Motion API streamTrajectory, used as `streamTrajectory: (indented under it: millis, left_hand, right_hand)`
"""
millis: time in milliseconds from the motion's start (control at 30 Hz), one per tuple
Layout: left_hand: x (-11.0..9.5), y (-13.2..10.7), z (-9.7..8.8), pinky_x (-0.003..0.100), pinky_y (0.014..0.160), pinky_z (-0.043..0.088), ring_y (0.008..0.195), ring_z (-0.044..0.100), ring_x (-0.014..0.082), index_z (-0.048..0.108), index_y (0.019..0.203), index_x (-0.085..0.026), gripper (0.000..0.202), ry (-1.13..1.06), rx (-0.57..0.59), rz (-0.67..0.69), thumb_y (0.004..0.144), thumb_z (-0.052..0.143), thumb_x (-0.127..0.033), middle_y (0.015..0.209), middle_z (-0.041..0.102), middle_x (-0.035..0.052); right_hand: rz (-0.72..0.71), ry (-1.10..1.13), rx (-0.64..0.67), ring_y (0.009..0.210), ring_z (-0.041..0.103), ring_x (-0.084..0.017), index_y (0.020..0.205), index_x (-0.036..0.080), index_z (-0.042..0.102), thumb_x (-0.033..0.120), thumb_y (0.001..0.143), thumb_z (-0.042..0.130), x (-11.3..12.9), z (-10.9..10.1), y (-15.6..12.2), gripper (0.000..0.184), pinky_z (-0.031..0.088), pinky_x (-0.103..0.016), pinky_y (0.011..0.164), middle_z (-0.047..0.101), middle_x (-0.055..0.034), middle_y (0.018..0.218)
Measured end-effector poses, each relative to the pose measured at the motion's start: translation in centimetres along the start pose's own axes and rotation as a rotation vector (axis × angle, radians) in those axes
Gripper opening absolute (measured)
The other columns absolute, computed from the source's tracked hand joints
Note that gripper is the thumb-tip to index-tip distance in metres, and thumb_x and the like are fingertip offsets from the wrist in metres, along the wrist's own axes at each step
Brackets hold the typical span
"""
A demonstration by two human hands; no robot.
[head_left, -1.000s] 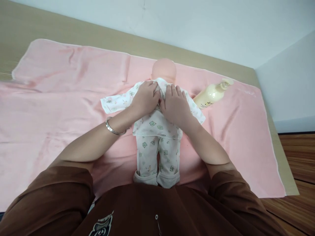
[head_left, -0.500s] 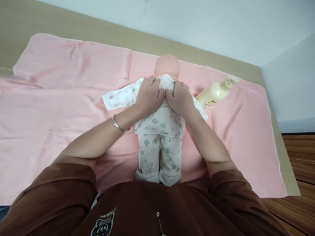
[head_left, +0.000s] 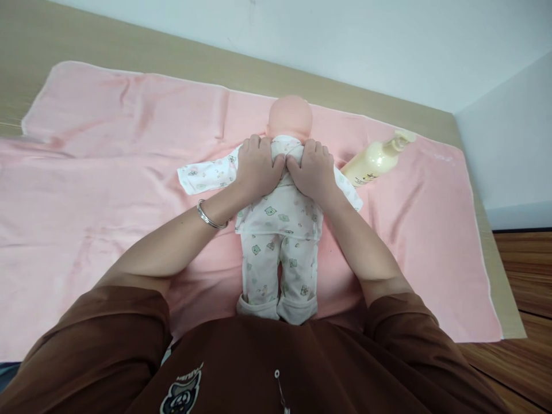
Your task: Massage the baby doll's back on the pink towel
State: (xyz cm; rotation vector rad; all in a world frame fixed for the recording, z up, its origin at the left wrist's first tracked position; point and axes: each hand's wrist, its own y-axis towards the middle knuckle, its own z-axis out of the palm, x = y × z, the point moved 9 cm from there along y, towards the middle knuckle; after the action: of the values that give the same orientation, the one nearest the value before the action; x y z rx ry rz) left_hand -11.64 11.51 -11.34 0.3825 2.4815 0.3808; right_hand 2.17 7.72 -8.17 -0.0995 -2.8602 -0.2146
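A baby doll (head_left: 288, 118) in white printed pyjamas (head_left: 278, 247) lies lengthwise on a pink blanket (head_left: 107, 167), head away from me. Both hands rest on its upper chest just below the neck. My left hand (head_left: 257, 168), with a silver bangle on the wrist, has its fingers curled and pressed onto the shirt's left shoulder. My right hand (head_left: 314, 171) sits beside it, fingers bent and gripping the shirt near the collar. The thumbs nearly touch at the middle.
A cream pump bottle (head_left: 376, 161) lies on its side on the blanket, right of the doll's shoulder. The blanket covers a wooden surface (head_left: 142, 54) against a white wall. Wooden floor (head_left: 526, 276) shows at the right.
My fingers went from lying flat on the doll's chest to curled and gripping the shirt near the collar. The doll shifted slightly away from me.
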Motion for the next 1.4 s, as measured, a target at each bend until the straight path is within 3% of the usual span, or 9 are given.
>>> streamTrajectory:
  millis: [233,467,600,700,833,900,1033,1267,1400]
  left_hand:
    - [0.1,0.0,-0.1,0.060,0.112,0.046,0.120,0.059,0.0421,0.055,0.107,-0.018,0.031,-0.012,-0.012,-0.019,0.099,0.057,-0.048,0.118,0.062,0.0204]
    - [0.4,-0.2,-0.4,0.058,0.112,0.047,0.122,0.060,0.0393,0.055,0.110,-0.021,0.040,-0.111,-0.055,0.009,0.102,0.054,-0.059,0.119,0.064,0.0176]
    - [0.2,-0.4,-0.8,0.055,0.111,0.048,0.121,0.062,0.0366,0.056,0.113,-0.022,0.034,-0.161,-0.044,0.014,0.103,0.055,-0.055,0.121,0.066,0.0153]
    - [0.1,-0.5,-1.2,0.052,0.111,0.049,0.122,0.063,0.0339,0.055,0.118,-0.024,0.028,-0.209,-0.035,-0.004,0.104,0.053,-0.048,0.124,0.067,0.0140]
    - [0.0,-0.8,-1.6,0.052,0.113,0.049,0.127,0.062,0.0329,0.054,0.124,-0.024,0.027,-0.256,-0.042,-0.001,0.105,0.049,-0.043,0.131,0.067,0.0139]
    - [0.0,-0.9,-1.8,0.051,0.113,0.049,0.127,0.062,0.0317,0.055,0.124,-0.025,0.025,-0.260,-0.059,0.001,0.105,0.049,-0.040,0.131,0.068,0.0131]
    - [0.1,-0.8,-1.8,0.052,0.115,0.049,0.126,0.062,0.0312,0.057,0.121,-0.024,0.023,-0.253,-0.066,-0.004,0.101,0.049,-0.032,0.130,0.069,0.0137]
    - [0.2,-0.7,-1.4,0.051,0.115,0.049,0.126,0.063,0.0308,0.060,0.121,-0.026,0.024,-0.257,-0.062,0.012,0.102,0.051,-0.036,0.131,0.071,0.0122]
    - [0.2,-0.7,-1.3,0.052,0.117,0.048,0.128,0.064,0.0316,0.062,0.123,-0.023,0.028,-0.244,-0.051,0.016,0.103,0.049,-0.039,0.132,0.072,0.0133]
  right_hand:
    - [0.032,0.003,-0.014,0.126,0.059,-0.036,0.123,0.012,0.052,0.047,0.102,0.049,-0.4,0.0,0.3,0.041,0.046,-0.055,0.112,0.064,-0.0193,0.128]
    - [-0.008,-0.046,0.002,0.128,0.060,-0.035,0.124,0.010,0.056,0.042,0.107,0.042,0.9,-0.8,-0.9,0.039,0.048,-0.055,0.114,0.066,-0.0205,0.130]
    - [-0.116,-0.055,0.111,0.153,0.046,-0.039,0.142,0.002,0.052,0.033,0.108,0.040,2.8,-2.1,-3.0,0.047,0.038,-0.058,0.129,0.052,-0.0274,0.158]
    - [-0.203,0.059,0.219,0.163,0.037,-0.037,0.145,0.006,0.055,0.033,0.107,0.044,3.9,-3.3,-4.3,0.047,0.036,-0.058,0.134,0.043,-0.0233,0.170]
    - [-0.237,0.158,0.064,0.166,0.035,-0.028,0.151,0.016,0.052,0.024,0.105,0.037,4.4,-5.1,-4.2,0.048,0.034,-0.056,0.137,0.043,-0.0147,0.171]
    - [-0.205,0.117,0.006,0.170,0.025,-0.029,0.158,0.011,0.043,0.020,0.102,0.039,4.2,-4.3,-3.6,0.057,0.025,-0.055,0.141,0.036,-0.0172,0.175]
    - [-0.189,0.079,0.125,0.170,0.021,-0.037,0.159,0.010,0.043,0.026,0.101,0.044,3.9,-1.3,-2.9,0.060,0.021,-0.065,0.139,0.031,-0.0187,0.177]
    - [-0.259,0.111,-0.088,0.171,0.019,-0.030,0.162,0.010,0.037,0.027,0.100,0.041,4.0,-3.9,-3.4,0.064,0.019,-0.055,0.142,0.027,-0.0149,0.180]
    - [-0.215,0.077,0.050,0.168,0.027,-0.036,0.157,0.013,0.046,0.026,0.098,0.042,4.0,-1.5,-3.1,0.061,0.020,-0.067,0.138,0.036,-0.0157,0.176]
